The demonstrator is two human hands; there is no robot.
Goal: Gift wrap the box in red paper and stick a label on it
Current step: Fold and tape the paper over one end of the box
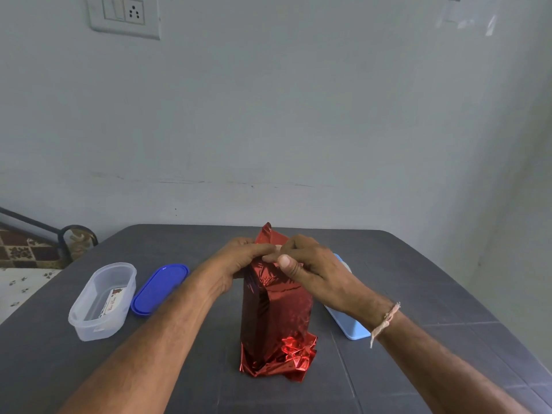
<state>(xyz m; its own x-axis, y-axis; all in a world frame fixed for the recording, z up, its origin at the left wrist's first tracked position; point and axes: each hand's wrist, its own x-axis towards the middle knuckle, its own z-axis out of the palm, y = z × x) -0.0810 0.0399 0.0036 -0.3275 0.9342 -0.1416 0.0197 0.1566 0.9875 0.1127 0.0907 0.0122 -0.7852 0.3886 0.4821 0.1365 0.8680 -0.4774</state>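
box (276, 312) upright | red paper (298, 354) creased | left hand (239, 259), right hand (312, 264) pinch paper top

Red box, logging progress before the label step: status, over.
Left hand and right hand both pinch the red paper atop the wrapped box. Box upright, lower end crumpled. Label in the clear tub, not yet stuck. Nothing blocking.

Box (276, 318) upright at centre of counter (418, 264). Left hand (239, 258) and right hand (310, 264) meet on its top. Left of box: lid (159, 288), then tub (98, 330) with label (112, 303) inside. Right of box, behind the right wrist: tray (348, 327). Wall (268, 115) behind counter.
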